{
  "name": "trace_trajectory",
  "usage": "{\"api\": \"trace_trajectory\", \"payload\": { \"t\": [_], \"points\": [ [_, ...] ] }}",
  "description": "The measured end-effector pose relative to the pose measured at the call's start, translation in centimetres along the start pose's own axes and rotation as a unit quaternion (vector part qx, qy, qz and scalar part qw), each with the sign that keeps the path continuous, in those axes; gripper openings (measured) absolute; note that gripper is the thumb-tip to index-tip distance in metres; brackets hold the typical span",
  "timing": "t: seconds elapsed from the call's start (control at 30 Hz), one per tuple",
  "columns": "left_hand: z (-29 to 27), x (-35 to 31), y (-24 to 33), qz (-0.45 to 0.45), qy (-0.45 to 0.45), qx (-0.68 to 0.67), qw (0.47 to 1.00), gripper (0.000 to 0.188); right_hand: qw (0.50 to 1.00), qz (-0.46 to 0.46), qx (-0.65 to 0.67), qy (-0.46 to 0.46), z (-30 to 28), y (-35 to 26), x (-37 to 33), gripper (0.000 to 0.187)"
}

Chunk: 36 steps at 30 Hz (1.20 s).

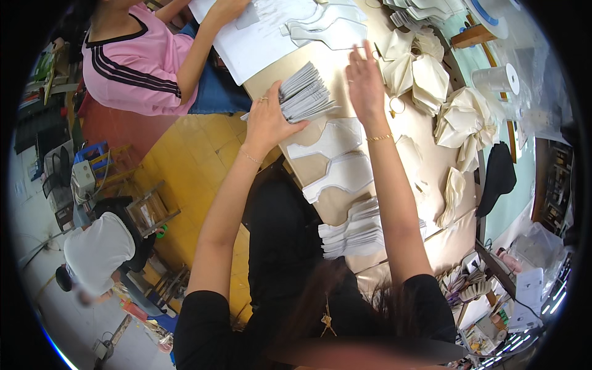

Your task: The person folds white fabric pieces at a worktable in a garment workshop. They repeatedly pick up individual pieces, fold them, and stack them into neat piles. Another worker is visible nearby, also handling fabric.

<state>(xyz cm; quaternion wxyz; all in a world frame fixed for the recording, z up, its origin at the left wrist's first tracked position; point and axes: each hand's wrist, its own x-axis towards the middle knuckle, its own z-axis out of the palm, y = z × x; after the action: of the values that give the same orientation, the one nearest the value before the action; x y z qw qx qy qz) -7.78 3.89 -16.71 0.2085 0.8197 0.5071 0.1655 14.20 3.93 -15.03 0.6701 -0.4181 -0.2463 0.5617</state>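
My left hand point(269, 118) is wrapped round a fanned stack of thin grey-white cut pieces point(306, 95), held at the table's near left edge. Stretched out flat above the table, my right hand point(366, 83) has its fingers extended and nothing in them. Just beyond its fingertips lie several white curved cut pieces point(330, 32). Two similar shaped pieces, one nearer point(342, 174) and one farther point(330, 137), lie flat between my forearms. Closer to me is a layered stack of white pieces point(348, 231), partly behind my right forearm.
Cream folded fabric bundles point(428, 83) lie along the table's right side, near a thread cone point(496, 79). A small ring-handled tool point(396, 108) lies by my right wrist. At the far left, a co-worker in pink point(132, 68) works over white sheets point(259, 43). Another person point(102, 253) bends farther left.
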Motion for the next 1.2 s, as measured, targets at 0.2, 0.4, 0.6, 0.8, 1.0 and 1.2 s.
{"api": "trace_trajectory", "payload": {
  "t": [0.2,0.4,0.6,0.8,1.0,1.2],
  "points": [
    [0.1,-0.3,-0.1,0.010,-0.010,0.002,1.000,0.107,0.817,-0.123,-0.526,-0.201,-1.5,0.3,-6.4,0.059],
    [0.0,-0.3,-0.1,0.036,0.000,0.010,0.999,0.109,0.699,-0.254,-0.643,-0.183,-0.1,-0.3,-6.7,0.040],
    [-0.2,-0.3,0.2,0.027,-0.003,-0.001,1.000,0.110,0.641,-0.299,-0.652,-0.273,1.6,-1.4,-4.5,0.014],
    [-0.3,-0.1,-0.1,0.007,-0.017,-0.009,1.000,0.111,0.577,-0.331,-0.659,-0.351,3.1,-1.8,-2.8,0.008],
    [0.0,-0.3,-0.6,0.036,0.011,-0.005,0.999,0.110,0.515,-0.320,-0.684,-0.405,4.2,-1.3,-2.3,0.009],
    [-0.3,-0.4,-0.6,0.037,0.003,-0.009,0.999,0.105,0.477,-0.319,-0.688,-0.445,5.3,-2.3,-1.7,0.011]
  ]
}}
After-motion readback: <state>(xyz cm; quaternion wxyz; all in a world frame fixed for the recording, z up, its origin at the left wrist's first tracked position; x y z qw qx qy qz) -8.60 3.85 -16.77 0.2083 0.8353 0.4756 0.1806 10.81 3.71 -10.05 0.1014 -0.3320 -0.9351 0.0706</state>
